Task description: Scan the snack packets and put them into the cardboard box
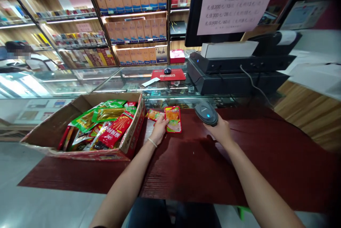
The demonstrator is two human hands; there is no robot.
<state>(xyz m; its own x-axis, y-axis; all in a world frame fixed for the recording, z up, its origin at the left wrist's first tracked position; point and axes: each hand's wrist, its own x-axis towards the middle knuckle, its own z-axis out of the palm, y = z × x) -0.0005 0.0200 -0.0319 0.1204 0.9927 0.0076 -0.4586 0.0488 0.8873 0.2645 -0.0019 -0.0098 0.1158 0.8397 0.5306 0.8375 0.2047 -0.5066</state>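
My left hand has its fingers closed at the edge of a red-edged snack packet, its orange and green print facing up, just above or on the dark red tabletop. A second small snack packet lies behind the same fingers; whether they grip it too I cannot tell. Wrapped round the handle of a dark grey barcode scanner is my right hand. The scanner has a blue light on top and is held over the table, right of the packets. Its handle is mostly hidden.
An open cardboard box of green and red snack packets stands at the left. Behind the table is a glass counter with a red mouse mat, a monitor and dark till equipment. Another person is at far left.
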